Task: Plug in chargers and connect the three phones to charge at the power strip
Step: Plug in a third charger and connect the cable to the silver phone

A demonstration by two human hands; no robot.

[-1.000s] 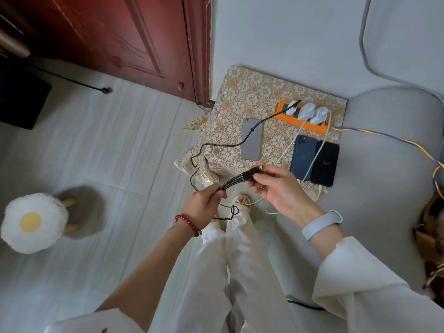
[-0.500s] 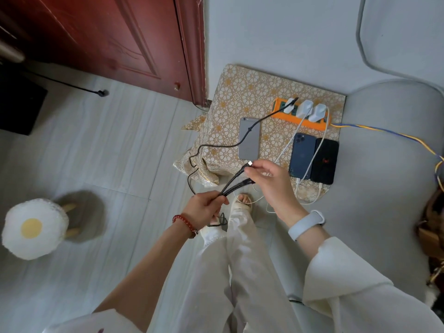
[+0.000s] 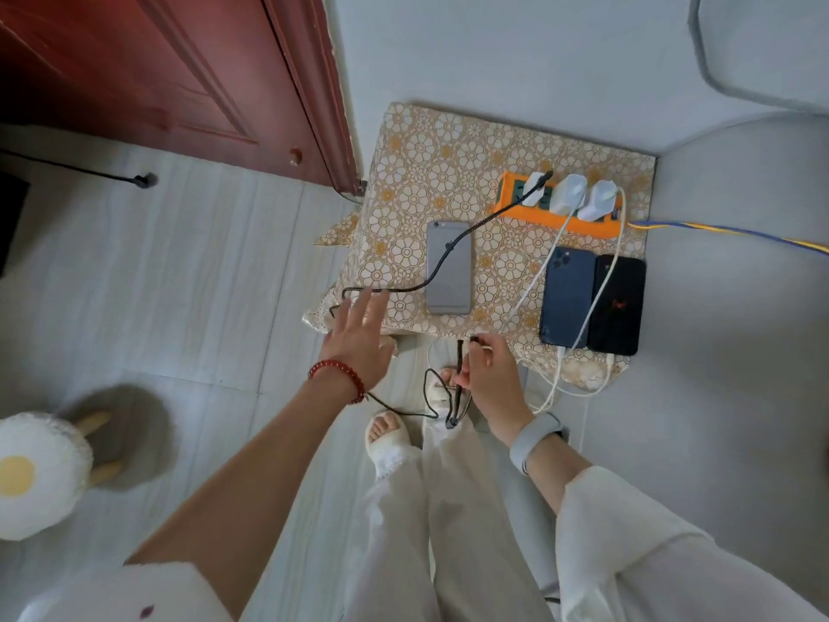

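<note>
An orange power strip (image 3: 516, 207) lies at the back of a small table with a floral cloth (image 3: 430, 172) and carries three white chargers (image 3: 569, 195). A grey phone (image 3: 448, 276) lies face down at the middle, with a black braided cable (image 3: 466, 233) running across it from the left charger. A blue phone (image 3: 566, 298) and a black phone (image 3: 619, 305) lie side by side at the right, each with a white cable at its near end. My right hand (image 3: 491, 374) pinches the black cable's connector ends below the table's front edge. My left hand (image 3: 359, 338) is open, fingers spread, near the cable's slack.
A red-brown door (image 3: 179, 74) stands at the left rear. On the tiled floor at the left is a fried-egg stool (image 3: 31, 478). A grey sofa (image 3: 740, 352) borders the table on the right, with a blue and yellow cord (image 3: 726, 231) across it. My slippered feet (image 3: 388, 437) stand below the table.
My left hand has let go of the black cable and opened, moving up toward the table's corner. My right hand has dropped lower, still holding the cable ends.
</note>
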